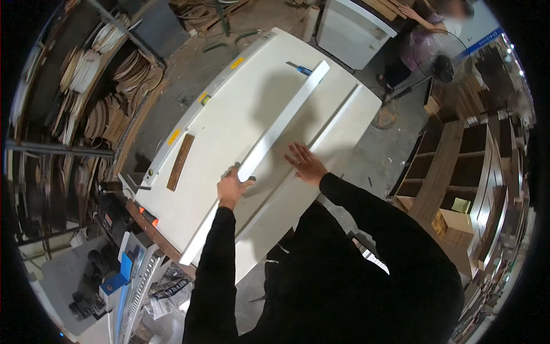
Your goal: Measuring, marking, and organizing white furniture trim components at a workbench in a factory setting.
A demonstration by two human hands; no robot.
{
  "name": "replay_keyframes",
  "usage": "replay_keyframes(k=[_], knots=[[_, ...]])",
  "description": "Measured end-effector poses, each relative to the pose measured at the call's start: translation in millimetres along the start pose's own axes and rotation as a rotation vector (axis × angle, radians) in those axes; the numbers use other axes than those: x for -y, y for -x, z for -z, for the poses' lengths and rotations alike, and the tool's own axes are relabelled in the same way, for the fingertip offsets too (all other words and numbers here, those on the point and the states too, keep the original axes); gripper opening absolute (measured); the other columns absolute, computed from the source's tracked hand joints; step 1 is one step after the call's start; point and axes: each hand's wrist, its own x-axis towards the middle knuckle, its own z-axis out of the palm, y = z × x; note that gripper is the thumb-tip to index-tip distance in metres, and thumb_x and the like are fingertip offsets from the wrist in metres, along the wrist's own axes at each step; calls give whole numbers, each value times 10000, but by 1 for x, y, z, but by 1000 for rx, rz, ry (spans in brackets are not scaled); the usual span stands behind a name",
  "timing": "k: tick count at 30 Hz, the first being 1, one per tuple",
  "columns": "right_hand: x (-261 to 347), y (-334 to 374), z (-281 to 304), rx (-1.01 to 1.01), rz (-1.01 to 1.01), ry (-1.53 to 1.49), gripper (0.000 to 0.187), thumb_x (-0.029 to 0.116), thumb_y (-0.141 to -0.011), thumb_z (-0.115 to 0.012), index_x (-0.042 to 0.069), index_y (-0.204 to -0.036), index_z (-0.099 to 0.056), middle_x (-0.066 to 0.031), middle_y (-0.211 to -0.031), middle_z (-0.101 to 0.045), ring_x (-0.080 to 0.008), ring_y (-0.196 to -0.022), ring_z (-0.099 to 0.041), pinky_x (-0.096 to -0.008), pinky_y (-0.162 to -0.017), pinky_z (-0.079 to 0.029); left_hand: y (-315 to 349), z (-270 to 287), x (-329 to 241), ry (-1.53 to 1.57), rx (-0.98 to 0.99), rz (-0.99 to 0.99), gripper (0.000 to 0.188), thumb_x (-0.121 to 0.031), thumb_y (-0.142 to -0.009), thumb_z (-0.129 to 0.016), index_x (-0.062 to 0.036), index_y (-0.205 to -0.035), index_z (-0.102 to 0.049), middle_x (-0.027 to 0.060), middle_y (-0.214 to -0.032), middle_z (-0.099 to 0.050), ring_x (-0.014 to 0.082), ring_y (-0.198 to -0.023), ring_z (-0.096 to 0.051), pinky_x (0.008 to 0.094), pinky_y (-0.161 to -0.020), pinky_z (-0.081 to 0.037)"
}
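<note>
In the head view, we see a long white bar [283,121] lying slantwise across a large white surface [223,126]. The left grip [234,186] is closed around this bar partway along it, the thumb on its right side and the fingers on its left. To the right of the bar, the right grip [307,164] is open, palm down with fingers spread, and has hold of nothing; it lies over a second white strip [337,114], though we cannot tell how firmly it presses. We find a blue knife [301,69] just left of the bar's far end and partly hidden by it. Left of the bar lies a brown wooden piece [180,163], and farther left, a spirit level [204,100]. Well beyond the bar's right side, we see another person [421,49].
</note>
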Motion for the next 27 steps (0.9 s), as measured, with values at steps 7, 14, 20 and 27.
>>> replay_keyframes(k=[7, 14, 20, 27], knots=[[-9, 8, -3, -173, 41, -37, 884, 331, -931, -747, 198, -1669, -280, -155, -1737, -209, -376, -1627, -139, -516, -1333, -159, 38, -45, -63, 254, -220, -275, 442, -370, -1007, -686, -49, -1309, -657, 191, -1222, -713, 424, -1089, -675, 503, -934, -546], [-44, 6, -7, -317, 199, -103, 663, 414, -863, -808, 186, -1447, -590, -91, -1465, -576, -334, -1472, -439, -529, -1281, -268, 79, -42, -91, 244, -34, -99, 645, -361, -905, -799, -66, -1436, -581, 209, -1405, -616, 405, -1260, -588, 503, -1081, -466], [-157, -65, 14, -463, 133, -512, 470, 442, -854, -851, 94, -1143, -725, -120, -1245, -708, -335, -1222, -627, -515, -1129, -415, 101, -37, -114, 1, -88, -60, 768, -345, -808, -870, -25, -1432, -558, 188, -1413, -596, 390, -1275, -561, 524, -1130, -418], [-335, -132, 36, -148, -922, 40, 632, 540, -897, -684, 55, -1302, -693, -184, -1360, -659, -380, -1283, -616, -522, -1029, -546, 103, -58, -115, -35, -170, 49, 533, -234, -863, -777, -64, -1347, -632, 122, -1198, -698, 339, -1263, -576, 525, -1192, -353]])
